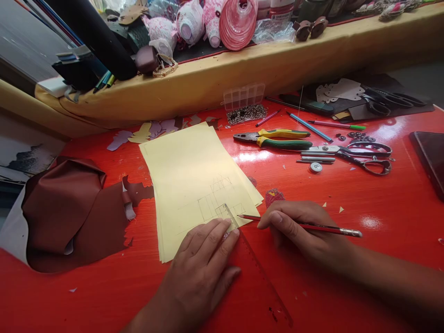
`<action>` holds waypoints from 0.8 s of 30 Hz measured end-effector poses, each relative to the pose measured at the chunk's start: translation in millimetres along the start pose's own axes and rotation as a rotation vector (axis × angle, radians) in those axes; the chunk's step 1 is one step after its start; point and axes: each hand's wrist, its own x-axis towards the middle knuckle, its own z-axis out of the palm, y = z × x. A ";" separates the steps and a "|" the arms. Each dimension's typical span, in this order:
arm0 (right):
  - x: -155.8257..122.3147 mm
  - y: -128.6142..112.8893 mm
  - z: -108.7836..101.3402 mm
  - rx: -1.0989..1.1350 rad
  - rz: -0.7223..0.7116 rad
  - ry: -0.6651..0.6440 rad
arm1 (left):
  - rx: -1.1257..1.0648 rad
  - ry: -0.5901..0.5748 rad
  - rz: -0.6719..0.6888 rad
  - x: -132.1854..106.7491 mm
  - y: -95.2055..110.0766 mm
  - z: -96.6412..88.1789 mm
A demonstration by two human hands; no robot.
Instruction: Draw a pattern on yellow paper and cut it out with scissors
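My left hand [203,266] lies flat with its fingers stretched over the lower edge of a stack of pale yellow paper [180,166]. Its fingertips press on a clear ruler [261,267], which slants from the paper down across the red table. Thin pencil lines, some forming boxes, mark the top sheet. Pinched in my right hand [305,224] is a dark red pencil [329,228]. The pencil's tip is at the ruler's edge near the sheet's lower right corner. My right palm and lower fingers are mostly hidden.
Brown leather [79,208] lies left of the paper. Pliers [274,138], scissors [360,151], pens and small metal parts are on the right of the red table [347,296]. A clear compartment box [244,99] stands behind. A dark tablet-like object [430,159] lies at the right edge.
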 end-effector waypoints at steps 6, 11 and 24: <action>-1.8 1.5 -1.2 0.010 -0.003 -0.021 | -0.003 -0.005 -0.005 -0.1 0.3 -0.3; 1.1 0.6 -1.0 -0.004 -0.030 -0.030 | -0.004 0.002 -0.005 -0.1 0.3 0.0; 2.8 -4.9 -2.5 -0.048 -0.067 -0.089 | -0.010 -0.007 -0.021 -1.7 1.0 1.3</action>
